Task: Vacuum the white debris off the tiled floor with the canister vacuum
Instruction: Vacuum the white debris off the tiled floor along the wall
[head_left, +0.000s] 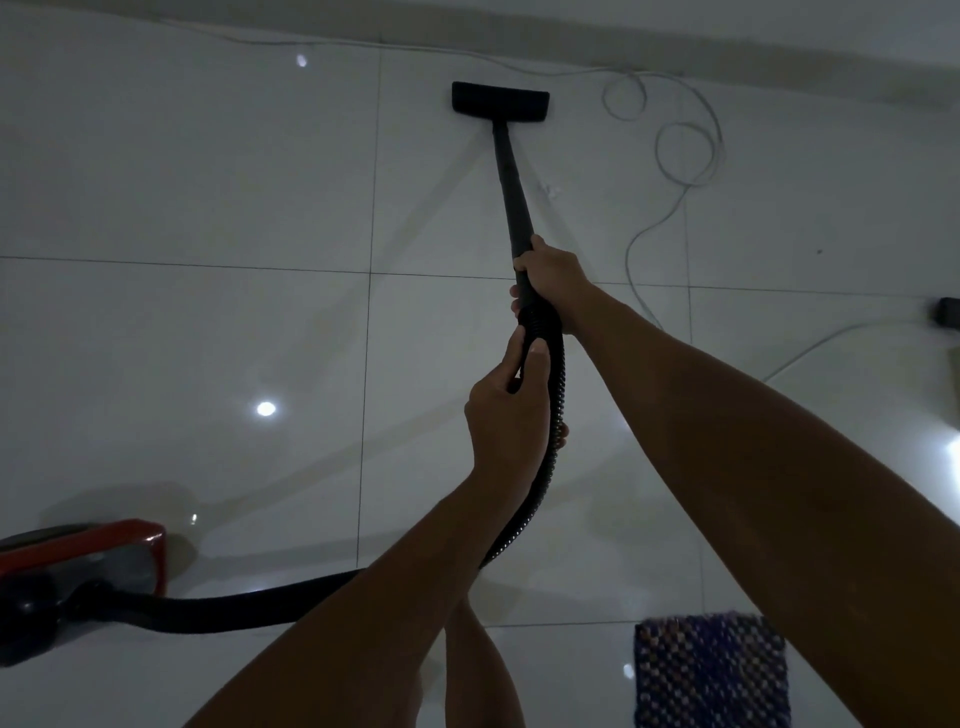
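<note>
A black vacuum wand (511, 192) slopes away from me to a flat black floor head (500, 104) resting on the glossy tiled floor (208, 182) near the far wall. My right hand (553, 283) grips the wand's lower end. My left hand (506, 415) grips the ribbed black hose (553, 405) just below it. The hose curves down and left to the red canister vacuum (88, 561) at the lower left. A small white speck of debris (551, 191) lies just right of the wand.
A thin white cord (691, 150) loops over the floor at the upper right and trails toward a dark object (948, 312) at the right edge. A blue woven mat (711, 670) lies at the bottom right. My bare leg (478, 670) shows at the bottom.
</note>
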